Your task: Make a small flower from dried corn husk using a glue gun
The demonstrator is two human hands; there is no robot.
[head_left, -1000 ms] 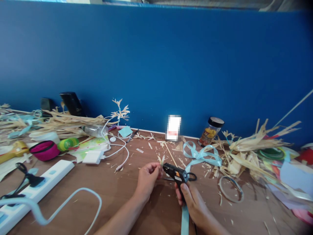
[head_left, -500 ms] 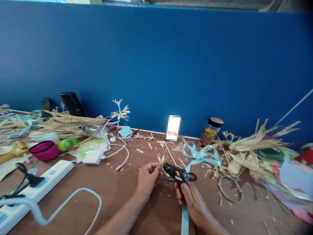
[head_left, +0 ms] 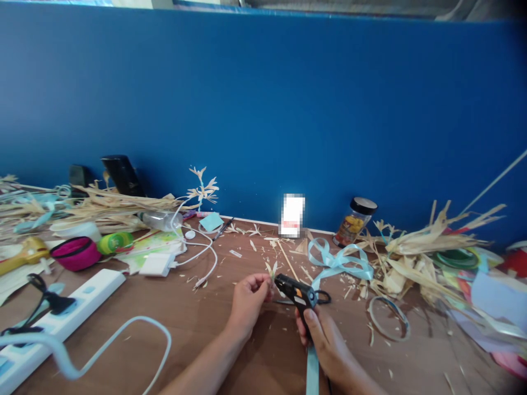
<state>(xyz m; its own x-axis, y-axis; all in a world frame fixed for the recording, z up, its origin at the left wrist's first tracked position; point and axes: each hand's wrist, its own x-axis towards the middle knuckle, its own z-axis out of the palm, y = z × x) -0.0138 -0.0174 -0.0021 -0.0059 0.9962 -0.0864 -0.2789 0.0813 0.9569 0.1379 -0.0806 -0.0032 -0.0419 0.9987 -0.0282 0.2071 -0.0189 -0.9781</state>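
Near the middle of the brown table, my left hand pinches a small husk flower, its pale petals pointing up past the fingertips. Wrapped in my right hand is a black glue gun, its nozzle pointing left at the flower's base; whether they touch I cannot tell. A light blue ribbon lies looped behind the glue gun, and a strip of it shows below my right hand. Behind the flower, a thin stick rests among pale husk scraps.
At left sit a white power strip with its cable, a pink pouch and a white charger. A jar stands by the blue partition. Dried husks and a tape ring lie right.
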